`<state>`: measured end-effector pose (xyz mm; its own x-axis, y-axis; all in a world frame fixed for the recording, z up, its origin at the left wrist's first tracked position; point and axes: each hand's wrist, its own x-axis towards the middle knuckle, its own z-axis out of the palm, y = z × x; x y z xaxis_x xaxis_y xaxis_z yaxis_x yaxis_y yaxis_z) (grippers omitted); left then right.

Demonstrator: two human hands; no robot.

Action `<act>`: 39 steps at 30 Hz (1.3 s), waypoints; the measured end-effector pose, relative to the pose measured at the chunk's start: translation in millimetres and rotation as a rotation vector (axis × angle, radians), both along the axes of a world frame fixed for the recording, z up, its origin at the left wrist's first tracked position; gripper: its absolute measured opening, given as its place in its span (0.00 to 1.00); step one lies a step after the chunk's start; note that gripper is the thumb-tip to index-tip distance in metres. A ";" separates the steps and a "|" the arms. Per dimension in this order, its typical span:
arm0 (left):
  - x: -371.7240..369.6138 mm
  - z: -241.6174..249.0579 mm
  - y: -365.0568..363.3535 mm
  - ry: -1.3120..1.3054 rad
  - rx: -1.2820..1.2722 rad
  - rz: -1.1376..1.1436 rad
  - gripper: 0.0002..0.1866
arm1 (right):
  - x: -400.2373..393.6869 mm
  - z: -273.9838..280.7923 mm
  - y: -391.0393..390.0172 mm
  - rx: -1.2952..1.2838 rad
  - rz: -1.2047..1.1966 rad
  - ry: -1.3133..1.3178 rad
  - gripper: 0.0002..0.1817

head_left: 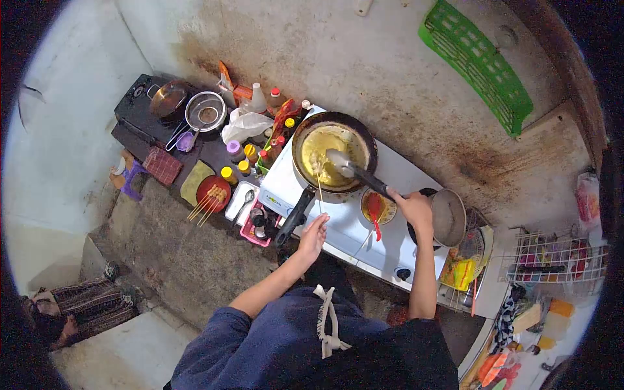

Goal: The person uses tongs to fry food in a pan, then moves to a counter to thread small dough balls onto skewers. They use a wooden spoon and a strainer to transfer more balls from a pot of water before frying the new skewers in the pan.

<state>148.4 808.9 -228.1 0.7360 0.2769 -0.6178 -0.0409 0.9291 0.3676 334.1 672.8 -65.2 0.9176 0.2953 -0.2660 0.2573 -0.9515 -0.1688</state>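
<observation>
My left hand [314, 238] pinches the lower end of a thin wooden skewer [320, 197]. The skewer's upper end, with small pale pieces on it, lies in the frying pan [372, 142]. Yellow liquid with foamy patches covers the pan's bottom. Closed around the dark handle of a spatula [365, 177] is my right hand [414, 212]; the grey blade is in the pan beside the skewer. The pan sits on a white stove [396, 244], its black handle [296, 217] pointing toward my left side. Just below the spatula handle is a bowl [389, 214] with a red spoon [375, 209].
A grey pot [448, 218] stands right of my right hand. On the left are a red plate [207, 186] of skewers, a white tray [238, 199], several bottles [251, 153], a strainer [205, 112] and a dark pan [170, 99]. A wire rack [552, 257] stands at far right.
</observation>
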 end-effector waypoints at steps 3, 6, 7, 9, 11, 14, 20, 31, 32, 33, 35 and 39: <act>0.6 1.5 0.0 0.013 -0.003 0.002 0.14 | -4.4 2.9 -0.3 0.018 -0.023 0.098 0.41; -0.2 3.3 -0.2 0.022 -0.003 -0.001 0.14 | -2.5 7.3 -2.1 0.160 -0.098 0.106 0.41; -0.5 4.4 0.1 0.026 0.002 -0.005 0.14 | -1.0 3.9 -2.7 0.161 -0.100 0.107 0.41; 0.3 0.2 0.0 0.015 -0.004 -0.004 0.14 | 2.1 -3.0 -2.3 0.021 0.018 -0.022 0.42; 1.6 2.0 1.0 0.002 -0.009 0.003 0.14 | 1.0 -1.8 -2.9 0.006 0.011 0.035 0.42; 1.4 8.5 1.3 0.010 -0.052 0.050 0.10 | 1.1 5.3 -3.0 0.061 -0.025 0.122 0.42; 1.8 11.8 1.4 0.026 -0.012 0.032 0.10 | 1.3 -6.0 -6.0 0.044 0.016 -0.008 0.42; -0.8 9.0 1.6 0.026 -0.001 0.009 0.14 | -1.9 -3.2 -2.5 -0.003 0.034 -0.028 0.42; -1.0 8.3 1.6 0.027 -0.002 0.009 0.14 | -4.3 4.1 -0.6 0.053 0.012 0.014 0.42; -0.8 7.5 1.7 0.014 0.005 0.008 0.14 | -5.1 7.5 0.1 0.109 -0.011 0.056 0.42; -1.2 7.5 1.0 0.001 0.014 0.005 0.14 | -3.7 7.4 0.6 0.126 -0.015 0.040 0.43; 0.0 6.7 0.1 0.020 0.003 0.012 0.13 | -2.6 -2.0 2.7 0.016 0.019 0.050 0.43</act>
<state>148.4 809.0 -221.4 0.7200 0.2879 -0.6315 -0.0451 0.9273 0.3715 331.5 675.5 -67.2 0.8975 0.3176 -0.3060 0.2667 -0.9435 -0.1969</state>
